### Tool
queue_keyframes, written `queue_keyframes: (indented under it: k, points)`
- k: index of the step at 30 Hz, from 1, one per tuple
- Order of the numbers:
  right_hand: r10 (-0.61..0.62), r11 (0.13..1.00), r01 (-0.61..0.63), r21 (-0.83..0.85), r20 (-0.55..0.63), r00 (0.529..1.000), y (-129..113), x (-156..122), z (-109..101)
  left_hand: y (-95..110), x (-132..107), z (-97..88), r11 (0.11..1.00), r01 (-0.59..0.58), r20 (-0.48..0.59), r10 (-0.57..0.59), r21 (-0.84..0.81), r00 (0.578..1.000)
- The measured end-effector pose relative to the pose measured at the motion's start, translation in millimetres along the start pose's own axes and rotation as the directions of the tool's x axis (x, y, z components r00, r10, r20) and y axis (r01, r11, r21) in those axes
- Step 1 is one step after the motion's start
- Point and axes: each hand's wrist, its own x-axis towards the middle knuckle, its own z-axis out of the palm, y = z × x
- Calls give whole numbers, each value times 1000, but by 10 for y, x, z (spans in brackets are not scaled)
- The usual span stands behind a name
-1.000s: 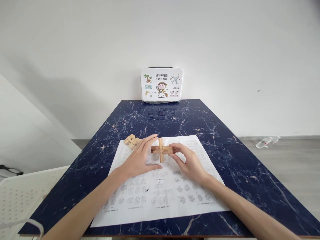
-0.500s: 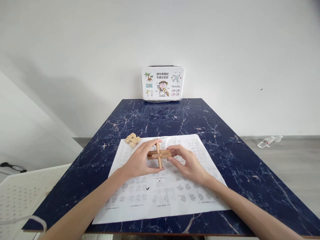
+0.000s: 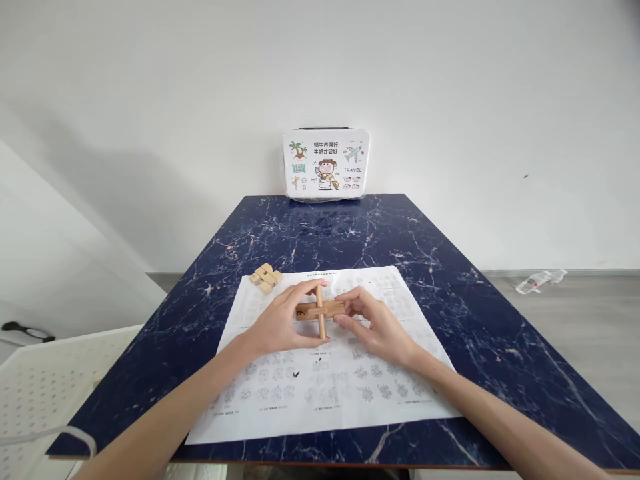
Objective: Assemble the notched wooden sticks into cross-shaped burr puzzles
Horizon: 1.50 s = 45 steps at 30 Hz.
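Note:
A cross-shaped wooden puzzle (image 3: 315,311) is held between my hands just over the printed sheet (image 3: 320,427). It has a flat bar running left to right, with a dark mark near its left end, and a thinner rod crossing it. My left hand (image 3: 275,323) pinches the two ends of the rod between thumb and fingers. At the bar's right end, the thumb and fingers of my right hand (image 3: 377,325) grip it. A small interlocked cluster of pale wooden blocks (image 3: 265,279) rests on the sheet's far left corner.
The sheet lies on a dark blue marbled table (image 3: 320,247). A white cartoon-printed case (image 3: 327,165) stands at the far edge against the wall. Left of the table is a perforated white surface (image 3: 65,373) with a pale cable. A clear plastic item (image 3: 540,281) lies on the floor at right.
The wooden puzzle has turned slightly, so more of the bar's dark mark shows at its left end. Both hands keep nearly the same grip. The camera view has shifted a little.

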Motion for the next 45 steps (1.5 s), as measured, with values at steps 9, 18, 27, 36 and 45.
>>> queue_keyframes:
  k: [9, 18, 27, 36, 45]
  points:
    - [1, 1000, -1, 8, 19, 1000, 42, -6, 5, -33, -2, 21, 1000, -29, 23, 29, -2, 999]
    - [23, 998, -23, 63, -14, 1000, 21, 21, -21, -27, 19, -8, 1000, -9, -9, 9, 11, 1000]
    - [-17, 999, 15, 44, 43, 999, 41, 0, 4, -49, -12, 24, 998, -56, 39, 54, 33, 998]
    - [-23, 1000, 21, -15, -96, 995, 48, 14, -12, -30, 27, 40, 993, -29, -95, 18, -118, 995]
    - [-95, 982, 86, -169, -43, 995, 87, -12, 11, -12, 37, 57, 946, 119, 12, -121, -300, 993]
